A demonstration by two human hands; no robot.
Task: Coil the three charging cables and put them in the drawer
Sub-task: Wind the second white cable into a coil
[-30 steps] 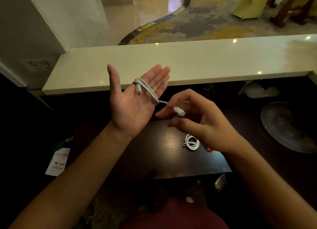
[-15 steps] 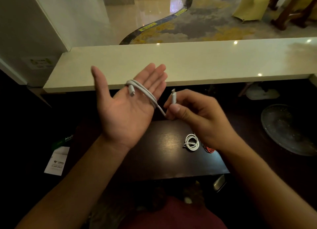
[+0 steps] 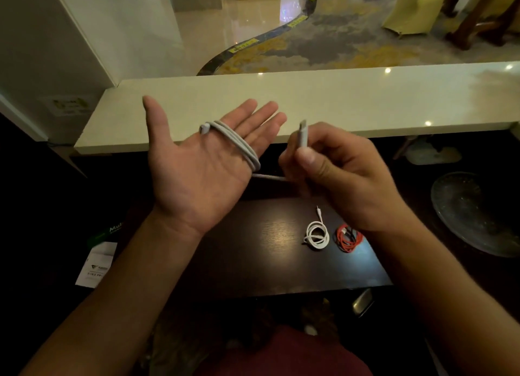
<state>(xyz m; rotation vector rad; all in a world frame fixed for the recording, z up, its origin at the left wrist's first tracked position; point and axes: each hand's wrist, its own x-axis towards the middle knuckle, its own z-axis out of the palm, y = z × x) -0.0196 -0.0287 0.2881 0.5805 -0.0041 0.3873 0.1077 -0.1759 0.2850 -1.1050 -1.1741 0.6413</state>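
Observation:
A grey-white charging cable (image 3: 239,143) is wound in several turns around the straight fingers of my left hand (image 3: 197,167), held palm up. One plug sticks out beside the index finger. My right hand (image 3: 332,173) pinches the cable's free end, its plug (image 3: 303,135) pointing up. A short taut stretch runs between the hands. On the dark wooden surface (image 3: 267,263) below lie a coiled white cable (image 3: 317,235) and a coiled red cable (image 3: 348,237), side by side. No drawer is visible.
A pale stone counter (image 3: 337,99) runs across behind my hands. A glass plate (image 3: 475,209) sits at the right. A paper leaflet and a green box (image 3: 98,257) lie low at the left. A metal handle (image 3: 363,301) shows under the wooden surface's front edge.
My right hand has turned the free plug from pointing sideways to pointing up and lifted it slightly. My left hand has stayed open with the coil on its fingers.

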